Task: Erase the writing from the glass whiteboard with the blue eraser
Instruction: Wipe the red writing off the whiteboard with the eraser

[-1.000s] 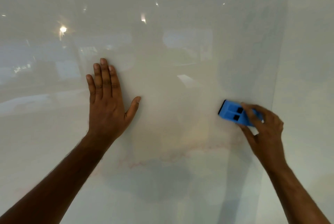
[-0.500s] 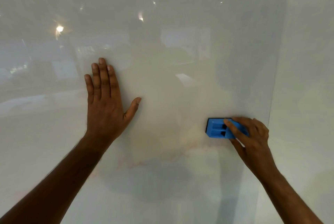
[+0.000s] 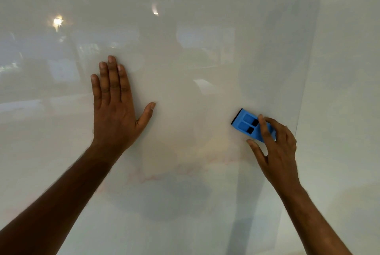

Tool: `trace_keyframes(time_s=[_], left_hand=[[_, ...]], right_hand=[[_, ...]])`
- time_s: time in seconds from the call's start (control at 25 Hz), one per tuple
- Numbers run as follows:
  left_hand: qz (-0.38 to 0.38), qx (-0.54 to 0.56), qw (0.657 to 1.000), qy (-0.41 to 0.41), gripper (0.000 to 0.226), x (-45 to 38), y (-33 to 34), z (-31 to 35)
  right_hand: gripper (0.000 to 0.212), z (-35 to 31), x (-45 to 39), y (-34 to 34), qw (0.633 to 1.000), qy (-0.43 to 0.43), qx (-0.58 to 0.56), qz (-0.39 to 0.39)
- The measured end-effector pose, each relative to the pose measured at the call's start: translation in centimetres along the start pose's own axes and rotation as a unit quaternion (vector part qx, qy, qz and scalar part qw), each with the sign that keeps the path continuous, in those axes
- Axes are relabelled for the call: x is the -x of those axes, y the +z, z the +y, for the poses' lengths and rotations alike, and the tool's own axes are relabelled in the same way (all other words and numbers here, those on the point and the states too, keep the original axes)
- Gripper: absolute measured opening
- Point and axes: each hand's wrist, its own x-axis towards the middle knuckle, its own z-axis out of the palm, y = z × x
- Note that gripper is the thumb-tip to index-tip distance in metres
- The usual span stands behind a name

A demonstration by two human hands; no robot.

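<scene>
The glass whiteboard (image 3: 185, 28) fills the view, glossy and full of room reflections. A faint smeared red line of writing (image 3: 181, 170) runs across its lower middle. My left hand (image 3: 115, 106) lies flat on the glass at centre left, fingers straight and thumb spread. My right hand (image 3: 275, 147) holds the blue eraser (image 3: 244, 124) against the board at the right, fingers curled over its top and thumb below. The eraser is tilted and sits just above the right end of the red smear.
The board's right edge (image 3: 302, 110) runs top to bottom just right of the eraser, with a pale wall (image 3: 345, 90) beyond it. Ceiling lights reflect in the upper glass.
Half a second ago the eraser lay level and lower; now my right hand has brought it up a little and tilted it. My left hand has stayed flat in place.
</scene>
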Motion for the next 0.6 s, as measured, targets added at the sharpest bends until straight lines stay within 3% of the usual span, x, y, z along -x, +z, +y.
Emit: trace_keyframes(time_s=[0.2,0.36,0.44,0.6], left_hand=[[0.007,0.003,1.000,0.009,0.099,0.2,0.1,-0.3],[0.012,0.003,1.000,0.011,0.099,0.2,0.3,-0.3],[0.011,-0.005,1.000,0.009,0.099,0.2,0.3,-0.2],[0.014,-0.007,1.000,0.010,0.098,0.2,0.4,-0.1]], right_hand=[[0.066,1.3,1.7,-0.3,1.000,-0.011,0.011,0.001],[0.073,0.5,5.4,-0.1,0.974,0.193,-0.121,0.005],[0.074,-1.5,6.8,1.0,0.956,0.248,-0.159,0.013],[0.075,-6.6,8.6,3.5,0.966,0.206,-0.156,0.002]])
